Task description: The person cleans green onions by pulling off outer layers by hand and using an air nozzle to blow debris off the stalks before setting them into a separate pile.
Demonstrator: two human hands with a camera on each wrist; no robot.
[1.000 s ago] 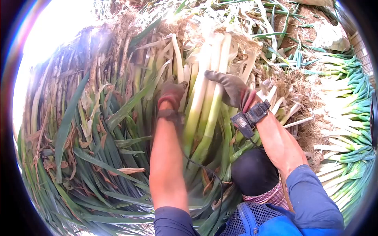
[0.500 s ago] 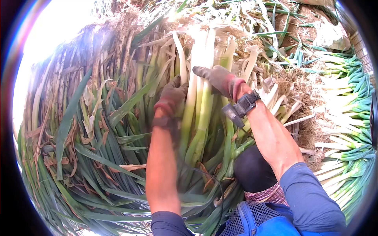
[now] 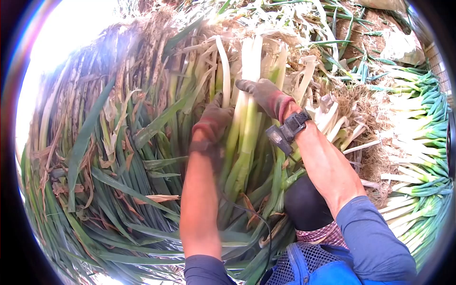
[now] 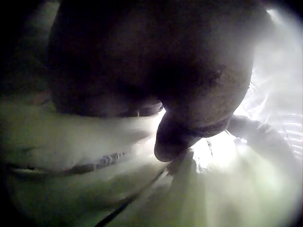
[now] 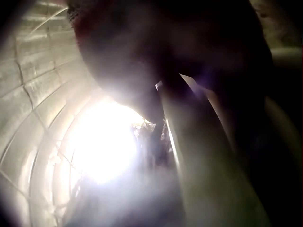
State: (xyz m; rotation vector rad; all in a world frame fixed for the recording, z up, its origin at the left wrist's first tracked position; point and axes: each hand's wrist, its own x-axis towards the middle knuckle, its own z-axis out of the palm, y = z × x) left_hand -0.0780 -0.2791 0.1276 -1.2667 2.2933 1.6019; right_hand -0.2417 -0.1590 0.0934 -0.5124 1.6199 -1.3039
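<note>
Both hands wear brownish gloves with red cuffs. My right hand (image 3: 266,95) grips thick green onions (image 3: 251,57), its thumb lying across their white shafts. In the right wrist view a pale green onion shaft (image 5: 203,156) runs into the dark glove. Just to the left, my left hand (image 3: 213,118) holds a thinner green onion (image 3: 223,71), whose curved white end sticks up past the fingers. Its glove (image 4: 203,90) lies right over pale green stalks (image 4: 94,142) in the left wrist view, which is dark and partly glared. The gripped parts are hidden by the gloves.
A large heap of untrimmed green onions (image 3: 123,156) with dry husks spreads to the left. Cleaned green onions (image 3: 418,142) lie in a row at the right, beside stringy roots (image 3: 375,118). A dark-covered knee (image 3: 306,204) is close to the right forearm. A cable (image 3: 256,213) hangs near the left forearm.
The right hand and its thick green onions have moved left, closer to the left hand, mostly in the first half second. The left hand rose slightly, then shifted a little right.
</note>
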